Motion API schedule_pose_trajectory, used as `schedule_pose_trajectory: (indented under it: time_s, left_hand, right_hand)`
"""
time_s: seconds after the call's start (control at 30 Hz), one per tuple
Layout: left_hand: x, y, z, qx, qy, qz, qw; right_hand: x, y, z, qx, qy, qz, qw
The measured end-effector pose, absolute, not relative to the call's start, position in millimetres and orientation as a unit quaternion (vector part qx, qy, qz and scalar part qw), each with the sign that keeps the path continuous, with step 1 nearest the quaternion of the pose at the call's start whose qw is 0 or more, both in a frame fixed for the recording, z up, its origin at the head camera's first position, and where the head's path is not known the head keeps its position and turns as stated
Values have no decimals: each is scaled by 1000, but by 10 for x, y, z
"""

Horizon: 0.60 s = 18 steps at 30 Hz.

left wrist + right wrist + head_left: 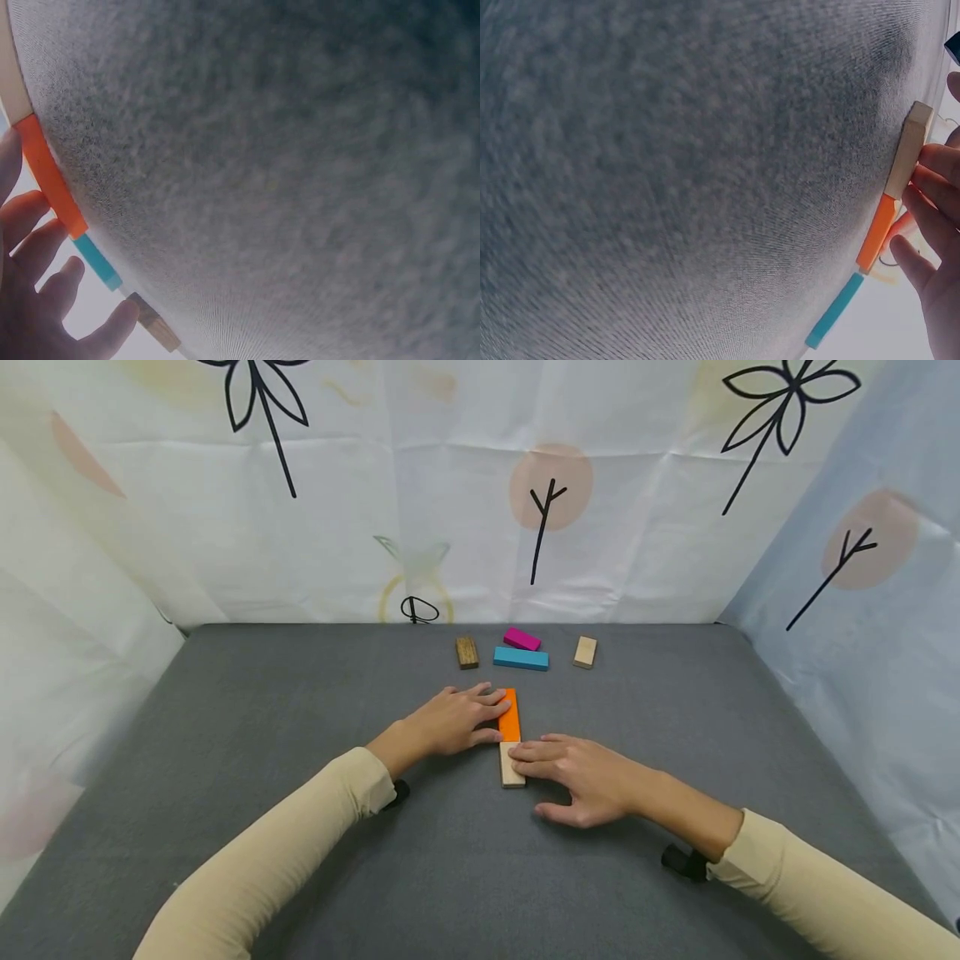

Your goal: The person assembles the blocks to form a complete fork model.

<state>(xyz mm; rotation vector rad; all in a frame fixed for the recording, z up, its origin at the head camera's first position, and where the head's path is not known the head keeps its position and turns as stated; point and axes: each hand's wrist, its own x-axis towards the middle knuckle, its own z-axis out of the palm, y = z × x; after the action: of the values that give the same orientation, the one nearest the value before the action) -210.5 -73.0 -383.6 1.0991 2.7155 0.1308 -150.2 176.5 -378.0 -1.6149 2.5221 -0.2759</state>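
Note:
An orange wooden block point(510, 717) and a pale wood block point(512, 770) lie end to end in a line on the grey cloth. My left hand point(457, 720) comes from the left. Its fairly straight fingertips touch the orange block's side, with the thumb near the seam between the two. From the right, my right hand point(588, 777) rests extended fingertips on the pale block, its thumb spread away on the cloth side. In the left wrist view the orange block point(52, 180) shows against the left fingers point(34, 247); the right wrist view has the pale block point(910, 154) beside the right fingers.
Farther back lie a blue block point(521, 658), a magenta block point(522, 638) just behind it, a dark brown block point(467, 652) to their left and a small pale block point(585, 652) to their right. A patterned white curtain point(465, 527) hangs along the table's back edge.

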Motion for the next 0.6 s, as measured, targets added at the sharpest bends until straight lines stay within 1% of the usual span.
schedule_pose_trajectory:
  time_s: [0.33, 0.6]
  left_hand:
    - [-2104, -740, -3830, 377, 919, 51, 104]
    - [-2092, -736, -3814, 377, 919, 54, 104]
  right_hand:
    - [-1495, 1776, -3804, -538, 836, -95, 51]
    - [-1496, 1777, -3795, -538, 837, -92, 52]
